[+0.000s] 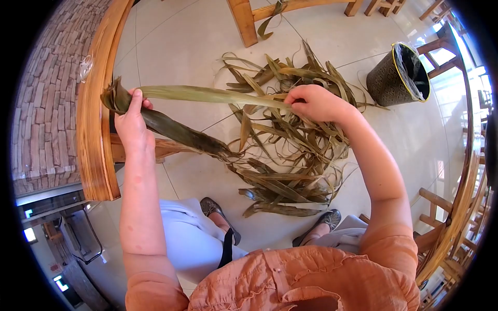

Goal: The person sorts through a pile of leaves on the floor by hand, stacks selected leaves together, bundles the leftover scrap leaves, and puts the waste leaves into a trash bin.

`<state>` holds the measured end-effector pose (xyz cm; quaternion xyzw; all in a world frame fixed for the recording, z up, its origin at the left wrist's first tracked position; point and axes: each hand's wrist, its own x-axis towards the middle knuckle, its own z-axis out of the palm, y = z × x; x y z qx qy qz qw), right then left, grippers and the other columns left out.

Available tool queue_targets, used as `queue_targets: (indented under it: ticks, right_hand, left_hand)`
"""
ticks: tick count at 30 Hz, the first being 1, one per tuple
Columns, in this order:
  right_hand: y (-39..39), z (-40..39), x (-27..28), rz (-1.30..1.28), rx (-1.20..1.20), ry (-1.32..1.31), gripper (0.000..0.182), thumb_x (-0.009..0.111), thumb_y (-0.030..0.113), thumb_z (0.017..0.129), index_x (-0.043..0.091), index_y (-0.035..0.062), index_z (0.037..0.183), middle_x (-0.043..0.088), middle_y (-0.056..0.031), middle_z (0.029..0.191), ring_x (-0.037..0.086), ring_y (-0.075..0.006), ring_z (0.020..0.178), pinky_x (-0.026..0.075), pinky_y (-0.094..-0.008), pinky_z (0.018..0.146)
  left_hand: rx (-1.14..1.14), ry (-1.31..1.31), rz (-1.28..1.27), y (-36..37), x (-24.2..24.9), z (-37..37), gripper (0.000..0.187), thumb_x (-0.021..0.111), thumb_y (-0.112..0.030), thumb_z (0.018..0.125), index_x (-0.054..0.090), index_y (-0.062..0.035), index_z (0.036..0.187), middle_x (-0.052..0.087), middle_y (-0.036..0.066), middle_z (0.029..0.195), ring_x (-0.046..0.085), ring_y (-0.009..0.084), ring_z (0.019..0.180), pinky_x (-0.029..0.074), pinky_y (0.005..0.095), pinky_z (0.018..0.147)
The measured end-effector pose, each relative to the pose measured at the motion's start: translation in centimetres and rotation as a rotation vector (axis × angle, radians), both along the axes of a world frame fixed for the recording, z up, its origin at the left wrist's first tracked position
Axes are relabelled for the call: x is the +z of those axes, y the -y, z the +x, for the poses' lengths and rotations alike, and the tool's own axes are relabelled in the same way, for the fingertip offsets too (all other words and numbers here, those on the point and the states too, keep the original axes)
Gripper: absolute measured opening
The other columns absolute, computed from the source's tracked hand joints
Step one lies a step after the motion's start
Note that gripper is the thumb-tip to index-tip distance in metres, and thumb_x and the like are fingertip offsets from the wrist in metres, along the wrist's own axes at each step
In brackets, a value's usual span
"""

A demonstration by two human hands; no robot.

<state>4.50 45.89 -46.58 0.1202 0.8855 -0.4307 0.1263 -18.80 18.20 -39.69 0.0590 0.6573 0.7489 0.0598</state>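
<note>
Fingers [147, 104] of the left hand [132, 122] were clamped around a dark bundle of leaves [179, 130], and that hand's thumb pressed near the left end of a pale green leaf [202, 94]. Fingers of the right hand [314, 103] were pinched together on the leaf's other end, so it stretched nearly straight between the 2 hands, above the floor [187, 176]. From the left hand, the bundle slanted down and to the right, its frayed tip close to the loose leaves. Beneath and around the right hand, a tangled pile of long leaves [311, 137] spread across the pale tiles, brown and dull green, some split into thin strands. Nearer the person, 2 shoes [220, 212] stood on the floor, 1 on each side of the pile's near end. Left of the left hand ran a thick wooden edge [97, 155]. Well to the right of the pile, a dark bin [386, 80] with a yellow rim and a clear liner stood tilted in view.
</note>
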Motion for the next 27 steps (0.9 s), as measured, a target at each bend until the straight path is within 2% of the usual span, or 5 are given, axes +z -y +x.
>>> queue_targets:
  ticks: [8,11,17,22,27]
  right_hand:
    - [-1.0,1.1,1.4,0.325,-0.248,-0.406,0.044,0.058,0.013,0.079,0.051,0.0113,0.122,0.038,-0.0185,0.14,0.047,-0.0343,0.117,0.038,-0.0354,0.098]
    - [-0.3,-0.5,3.4,-0.728,-0.197,-0.438,0.04,0.057,0.012,0.08,0.052,0.0105,0.119,0.04,-0.0188,0.137,0.047,-0.0348,0.116,0.039,-0.0372,0.097]
    - [2.2,-2.0,5.1,0.85,-0.381,-0.429,0.039,0.059,0.019,0.084,0.052,0.0054,0.12,0.047,-0.0183,0.129,0.05,-0.0339,0.112,0.041,-0.0374,0.095]
    - [9.0,-3.5,3.9,-0.069,-0.144,-0.523,0.044,0.06,0.023,0.086,0.049,0.0027,0.124,0.053,-0.0217,0.118,0.054,-0.0316,0.108,0.044,-0.0381,0.092]
    - [9.7,-4.3,4.6,-0.641,-0.265,-0.353,0.017,0.061,0.014,0.088,0.056,0.003,0.099,0.063,-0.0015,0.083,0.056,-0.0056,0.071,0.048,-0.0219,0.065]
  left_hand:
    - [-0.126,-0.139,-0.038,-0.6,0.0,1.1,0.011,0.064,-0.005,0.084,0.057,-0.0032,0.093,0.056,0.002,0.081,0.053,0.0116,0.067,0.046,0.0254,0.063]
    - [-0.186,-0.196,-0.087,-1.8,0.6,3.1,0.012,0.065,-0.006,0.084,0.058,-0.0025,0.094,0.057,0.002,0.082,0.054,0.0116,0.068,0.046,0.0248,0.064]
    - [-0.249,-0.194,-0.137,-2.1,0.4,4.3,0.014,0.064,-0.008,0.085,0.058,-0.0027,0.096,0.058,0.002,0.084,0.055,0.0115,0.071,0.046,0.0251,0.067]
    - [-0.407,0.018,-0.014,-2.8,0.4,6.3,0.015,0.063,-0.011,0.087,0.055,-0.0054,0.099,0.055,0.003,0.084,0.054,0.0129,0.07,0.047,0.0288,0.066]
    - [-0.429,0.397,0.257,-2.3,0.5,5.5,0.026,0.055,-0.029,0.092,0.054,-0.0057,0.104,0.057,0.006,0.092,0.055,0.0153,0.079,0.047,0.0314,0.072]
